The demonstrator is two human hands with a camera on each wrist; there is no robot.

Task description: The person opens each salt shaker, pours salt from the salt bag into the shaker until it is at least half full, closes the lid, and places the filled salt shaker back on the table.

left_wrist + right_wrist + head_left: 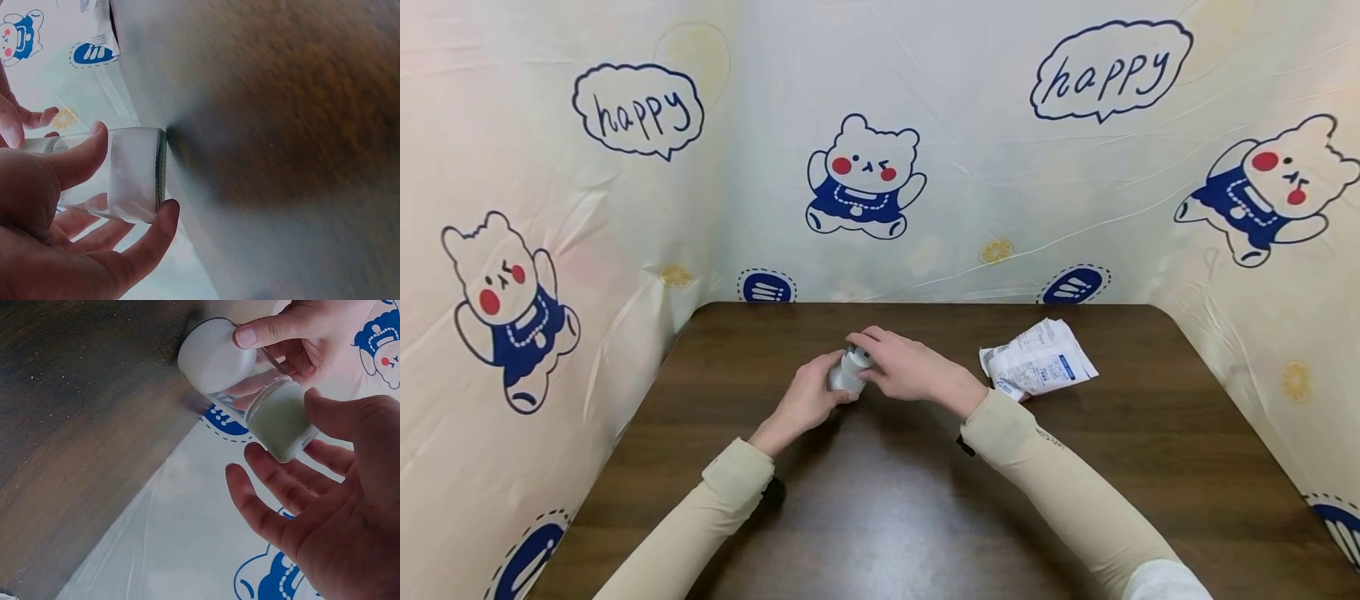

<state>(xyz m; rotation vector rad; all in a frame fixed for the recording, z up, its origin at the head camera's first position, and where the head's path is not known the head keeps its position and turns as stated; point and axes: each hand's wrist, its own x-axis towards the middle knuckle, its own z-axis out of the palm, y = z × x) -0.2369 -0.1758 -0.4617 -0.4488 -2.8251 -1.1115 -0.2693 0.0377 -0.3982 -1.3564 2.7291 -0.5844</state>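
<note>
A clear glass jar with white contents in its lower part is held over the middle of the table. My left hand grips its body, the thumb on one side and the fingers round the other. On the jar's top is a pale grey-green cap. The fingers and thumb of my right hand are curled loosely about this cap, the thumb touching its side. The jar leans slightly in the head view, and I cannot tell whether its base touches the table.
A crumpled white packet with blue print lies on the brown wooden table, right of my right hand. A pale curtain with cartoon bears hangs along the table's back and sides.
</note>
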